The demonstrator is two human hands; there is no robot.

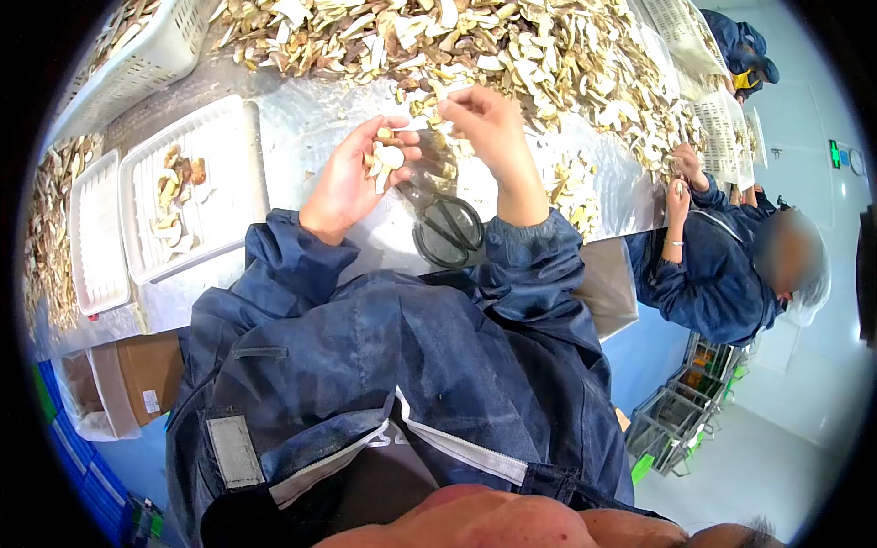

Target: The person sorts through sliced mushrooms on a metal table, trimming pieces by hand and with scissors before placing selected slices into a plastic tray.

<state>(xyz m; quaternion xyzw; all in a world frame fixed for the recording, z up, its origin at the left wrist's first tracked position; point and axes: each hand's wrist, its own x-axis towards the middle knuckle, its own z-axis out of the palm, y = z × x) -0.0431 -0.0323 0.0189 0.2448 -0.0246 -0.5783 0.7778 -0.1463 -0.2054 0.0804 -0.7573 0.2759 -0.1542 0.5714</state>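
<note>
Several dried mushroom slices (385,160) lie in my left hand (343,178), palm up with the fingers curled round them. To its right, my right hand (489,128) reaches over the near edge of the mushroom pile (548,68), thumb and fingers pinched together. Whatever is between those fingertips is too small to make out against the slices behind. Below and between both hands, a pair of scissors (442,228) with black loop handles rests on the metal table (315,114); neither hand touches it.
At left, a white tray (251,173) holds a few slices, beside another white tray (99,265). A white crate (164,64) stands behind them. A co-worker (708,265) handles slices at right, near white baskets (722,137). Cardboard boxes (151,370) sit below the table edge.
</note>
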